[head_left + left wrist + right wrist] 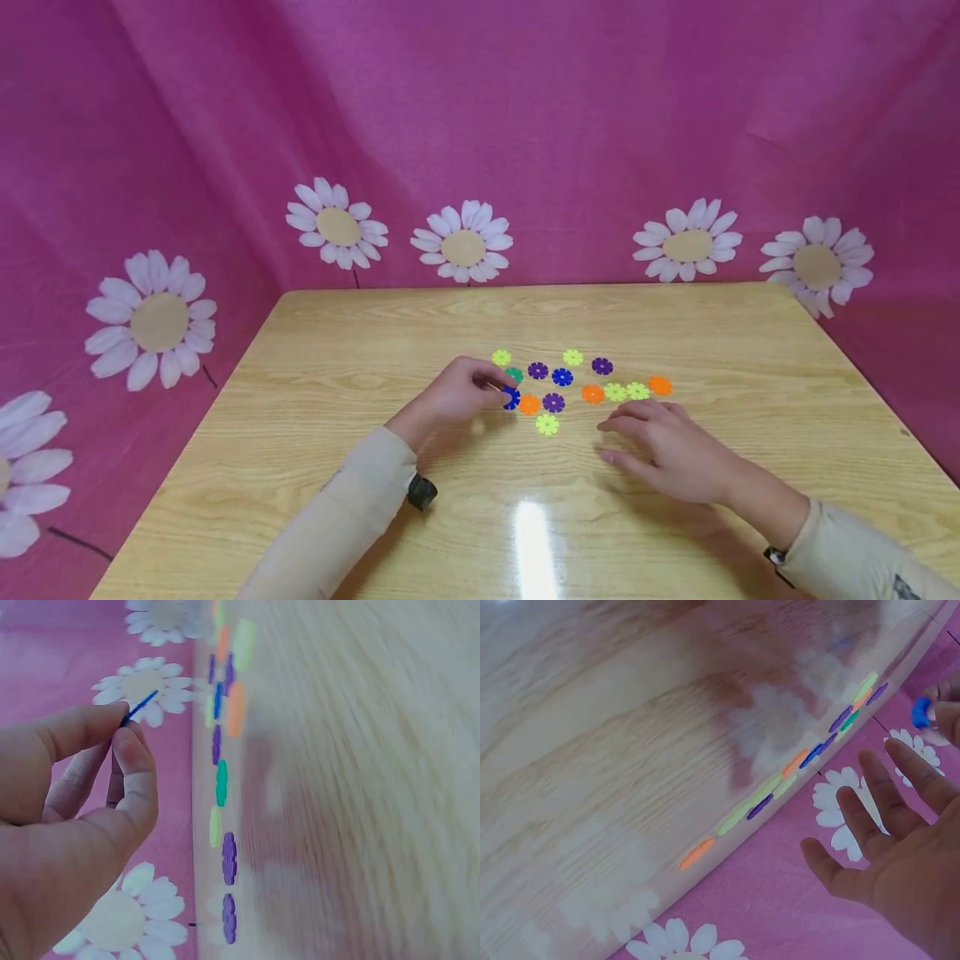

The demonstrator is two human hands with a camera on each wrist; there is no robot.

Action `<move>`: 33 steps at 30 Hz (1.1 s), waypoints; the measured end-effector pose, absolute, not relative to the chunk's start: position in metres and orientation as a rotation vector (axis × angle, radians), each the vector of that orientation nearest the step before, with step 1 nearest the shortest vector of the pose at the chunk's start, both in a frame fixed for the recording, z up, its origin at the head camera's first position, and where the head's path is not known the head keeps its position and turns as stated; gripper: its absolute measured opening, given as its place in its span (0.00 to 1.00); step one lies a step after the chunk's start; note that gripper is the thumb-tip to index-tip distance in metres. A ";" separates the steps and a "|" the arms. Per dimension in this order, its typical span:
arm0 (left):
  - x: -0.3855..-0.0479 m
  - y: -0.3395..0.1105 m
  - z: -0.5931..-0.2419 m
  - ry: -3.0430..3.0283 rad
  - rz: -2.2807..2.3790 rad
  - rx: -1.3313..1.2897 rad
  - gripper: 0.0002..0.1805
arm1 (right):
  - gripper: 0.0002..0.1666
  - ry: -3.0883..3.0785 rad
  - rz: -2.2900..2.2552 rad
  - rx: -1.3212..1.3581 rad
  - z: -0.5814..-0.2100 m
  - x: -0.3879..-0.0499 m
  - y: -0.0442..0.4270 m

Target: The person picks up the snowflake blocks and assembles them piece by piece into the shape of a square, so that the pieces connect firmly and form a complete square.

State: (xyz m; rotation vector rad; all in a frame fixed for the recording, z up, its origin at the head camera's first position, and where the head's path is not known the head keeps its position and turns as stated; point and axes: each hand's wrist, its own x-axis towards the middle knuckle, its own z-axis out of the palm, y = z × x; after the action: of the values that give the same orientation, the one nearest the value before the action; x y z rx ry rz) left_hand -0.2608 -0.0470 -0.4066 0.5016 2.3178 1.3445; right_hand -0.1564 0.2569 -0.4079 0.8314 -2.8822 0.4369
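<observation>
- Left hand [82, 780] pinched a thin blue piece [142, 706] between thumb and fingertips, raised clear of the wooden table [375, 787].
- Other pieces lay in an edge-on row: two purple pieces [229, 859] at left, one green piece [222, 783] mid-row.
- Toward right, near side: blurred yellow-green piece [244, 645].
- Far side: pink cloth [45, 649] bearing white daisies [142, 682].
</observation>
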 end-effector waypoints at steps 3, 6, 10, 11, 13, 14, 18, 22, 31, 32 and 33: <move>-0.256 -0.051 -0.404 2.174 1.468 0.399 0.11 | 0.18 -2.865 0.444 0.863 -0.410 -0.161 0.254; -0.251 -0.053 -0.400 2.056 1.534 0.286 0.11 | 0.18 -2.868 0.444 0.857 -0.414 -0.164 0.250; -0.245 -0.053 -0.399 2.000 1.585 0.218 0.09 | 0.17 -2.891 0.429 0.821 -0.418 -0.171 0.244; -0.244 -0.054 -0.399 2.004 1.589 0.214 0.09 | 0.17 -2.898 0.430 0.813 -0.419 -0.174 0.242; -0.243 -0.054 -0.399 2.007 1.607 0.211 0.09 | 0.16 -2.910 0.426 0.815 -0.420 -0.178 0.235; -0.242 -0.054 -0.399 2.011 1.610 0.207 0.08 | 0.17 -2.915 0.431 0.825 -0.421 -0.181 0.232; -0.242 -0.055 -0.398 2.009 1.613 0.196 0.09 | 0.17 -2.933 0.425 0.868 -0.422 -0.188 0.219; -0.243 -0.056 -0.399 2.019 1.595 0.212 0.08 | 0.18 -2.946 0.419 0.874 -0.423 -0.194 0.211; -0.242 -0.056 -0.401 2.026 1.599 0.270 0.08 | 0.19 -2.963 0.403 0.899 -0.426 -0.212 0.199; -0.242 -0.056 -0.400 2.031 1.594 0.277 0.08 | 0.18 -2.969 0.407 0.897 -0.427 -0.214 0.199; -0.241 -0.056 -0.400 2.034 1.591 0.281 0.08 | 0.18 -2.975 0.414 0.895 -0.427 -0.215 0.198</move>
State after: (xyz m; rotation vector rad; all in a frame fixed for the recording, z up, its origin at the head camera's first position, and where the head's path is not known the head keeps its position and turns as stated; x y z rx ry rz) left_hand -0.2414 -0.0557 -0.3998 0.2810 2.0337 1.5907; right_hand -0.2152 0.1984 -0.4273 0.8949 -2.9750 0.4137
